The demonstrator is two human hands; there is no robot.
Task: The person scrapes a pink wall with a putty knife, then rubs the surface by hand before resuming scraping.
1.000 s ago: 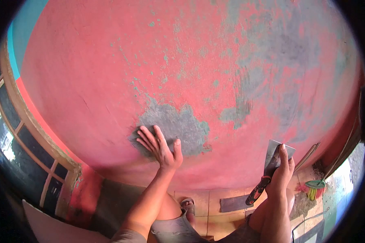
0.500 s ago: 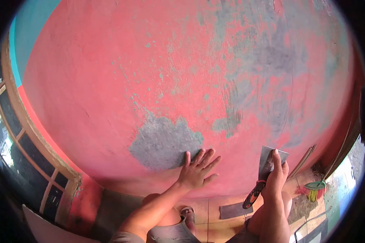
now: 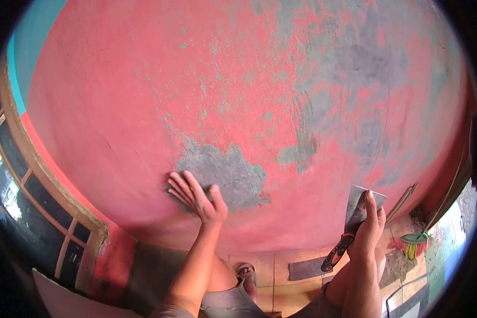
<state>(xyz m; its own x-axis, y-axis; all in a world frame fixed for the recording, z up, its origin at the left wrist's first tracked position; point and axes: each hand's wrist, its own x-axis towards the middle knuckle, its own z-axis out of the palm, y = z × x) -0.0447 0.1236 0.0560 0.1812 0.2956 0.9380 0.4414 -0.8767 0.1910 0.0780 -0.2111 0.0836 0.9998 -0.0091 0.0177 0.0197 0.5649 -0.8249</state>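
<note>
touch-check, prob.: bare grey patch (image 3: pixel 230 170) of red painted wall (image 3: pixel 116 106) is touched by flat, open left hand (image 3: pixel 197 197); red-handled steel scraper (image 3: pixel 355 208), gripped in right hand (image 3: pixel 370 229), is needed at patch rim.

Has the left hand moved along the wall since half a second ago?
Yes. The left hand slid left, from the lower right edge of the bare grey patch to its lower left edge.

Scraper (image 3: pixel 354 200) partly behind right hand (image 3: pixel 369 229); bare patch (image 3: pixel 225 169) corner under left hand (image 3: pixel 199 199).
</note>
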